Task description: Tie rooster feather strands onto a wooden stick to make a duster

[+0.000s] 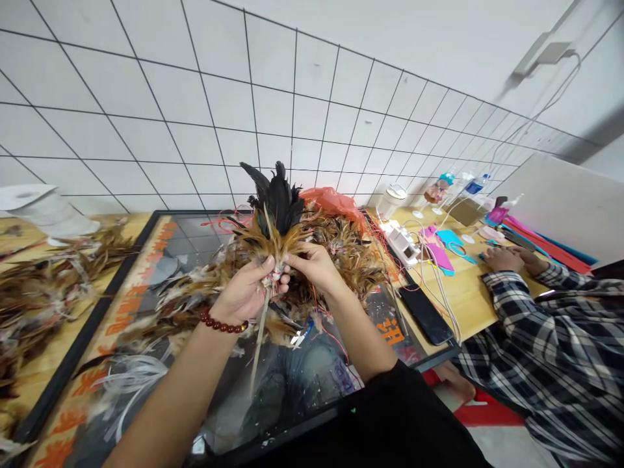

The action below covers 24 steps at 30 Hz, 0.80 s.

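Both hands meet around a feather bundle (277, 211), with black plumes on top and golden-brown feathers below, on a thin pale stick (260, 338) that slants down toward me. My left hand (246, 286), with a red bead bracelet at the wrist, closes on the bundle's base where the stick enters. My right hand (314, 263) pinches the same base from the right with thumb and fingers. Behind and beneath lies a heap of brown feathers (351, 253) on a black-framed glossy board (224, 429).
Loose feathers (43, 279) and a white spool (46, 211) lie at the left. White strips (134, 377) rest on the board. To the right are a phone (426, 315), a power strip (402, 244) with cables, and a co-worker's plaid sleeve (517, 305). A grid panel (219, 110) stands behind.
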Tool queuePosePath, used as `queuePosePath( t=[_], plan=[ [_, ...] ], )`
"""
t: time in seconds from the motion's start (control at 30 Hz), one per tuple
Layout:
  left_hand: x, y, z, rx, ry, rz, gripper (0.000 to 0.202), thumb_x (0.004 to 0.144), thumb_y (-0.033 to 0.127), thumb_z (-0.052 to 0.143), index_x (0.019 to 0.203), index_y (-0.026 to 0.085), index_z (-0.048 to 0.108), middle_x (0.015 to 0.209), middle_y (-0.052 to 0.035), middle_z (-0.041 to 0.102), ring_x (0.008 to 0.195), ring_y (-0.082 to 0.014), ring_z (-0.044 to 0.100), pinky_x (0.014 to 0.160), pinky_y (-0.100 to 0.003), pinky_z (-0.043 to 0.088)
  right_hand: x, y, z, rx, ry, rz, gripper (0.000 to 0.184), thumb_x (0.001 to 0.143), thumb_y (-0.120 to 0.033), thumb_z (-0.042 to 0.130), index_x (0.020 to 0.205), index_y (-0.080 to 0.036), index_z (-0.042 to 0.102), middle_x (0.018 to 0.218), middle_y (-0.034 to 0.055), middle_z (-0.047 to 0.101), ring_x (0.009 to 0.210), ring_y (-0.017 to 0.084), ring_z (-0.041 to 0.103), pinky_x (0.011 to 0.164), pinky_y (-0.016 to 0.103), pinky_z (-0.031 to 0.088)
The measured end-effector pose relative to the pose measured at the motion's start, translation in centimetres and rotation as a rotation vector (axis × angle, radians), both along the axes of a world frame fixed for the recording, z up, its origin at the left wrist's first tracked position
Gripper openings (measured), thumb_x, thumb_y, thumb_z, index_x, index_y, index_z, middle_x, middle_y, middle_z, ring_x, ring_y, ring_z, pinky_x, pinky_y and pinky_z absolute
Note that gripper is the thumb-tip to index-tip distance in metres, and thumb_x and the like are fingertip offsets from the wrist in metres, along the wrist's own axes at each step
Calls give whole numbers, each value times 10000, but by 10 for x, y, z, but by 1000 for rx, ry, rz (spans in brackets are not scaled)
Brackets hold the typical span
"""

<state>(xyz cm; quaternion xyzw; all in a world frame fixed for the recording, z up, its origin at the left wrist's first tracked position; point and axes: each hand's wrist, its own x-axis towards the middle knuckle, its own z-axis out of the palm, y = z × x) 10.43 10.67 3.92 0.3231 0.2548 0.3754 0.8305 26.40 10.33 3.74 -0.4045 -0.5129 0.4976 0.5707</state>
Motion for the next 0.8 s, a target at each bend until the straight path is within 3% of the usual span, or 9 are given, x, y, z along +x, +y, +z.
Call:
queuePosePath(
  t=[0.1,0.27,0.37,0.5,0.53,0.6,0.7,0.8],
  plan=[
    [-2,-1,4,16,-43,-18,215,778,228,775,901,94,661,764,-37,601,540,-69,506,465,-190,458,-3,-1,1,31,6,-24,392,581,-522,850,731,-186,712,786,17,696,804,172,622,863,325,503],
    [-3,-2,6,30,10,-35,263,754,258,801,900,99,651,788,-41,584,580,-84,520,494,-207,464,0,0,-1,93,-82,-62,367,610,-521,842,712,-193,715,818,30,683,859,185,615,902,336,488],
    [-2,-2,6,65,-36,-20,251,756,251,802,859,113,619,743,-3,529,520,-45,428,444,-167,368,3,0,-4,123,-164,-82,375,658,-513,818,831,-197,716,881,28,680,908,176,607,927,322,474],
    [-7,4,7,152,-34,83,295,734,272,823,797,130,572,719,7,512,534,-54,423,465,-177,359,5,-1,-11,-45,-146,205,543,735,-497,765,1173,-213,616,941,6,663,769,121,608,704,244,494],
    [-9,6,8,177,-14,106,309,727,280,828,799,132,567,720,5,518,536,-56,423,468,-180,357,6,-1,-12,-99,-161,270,532,750,-500,749,1169,-201,616,886,-4,658,695,107,587,641,227,471],
    [-14,9,9,229,21,157,335,716,292,838,830,138,563,728,2,530,538,-60,420,469,-184,347,7,0,-15,-121,-217,263,409,805,-495,693,1045,-166,667,792,-10,649,627,93,548,608,215,437],
    [-18,13,7,280,72,234,360,715,276,836,860,159,527,725,12,527,557,-78,434,494,-203,356,6,0,-13,15,-386,104,282,906,-398,580,876,-152,713,828,21,699,747,117,601,736,235,447],
    [-17,15,0,326,236,326,359,738,222,801,802,192,449,696,35,505,587,-105,449,547,-231,370,1,-7,-6,120,-682,73,220,931,-285,547,902,-178,737,874,24,736,814,137,640,794,244,435]
  ],
)
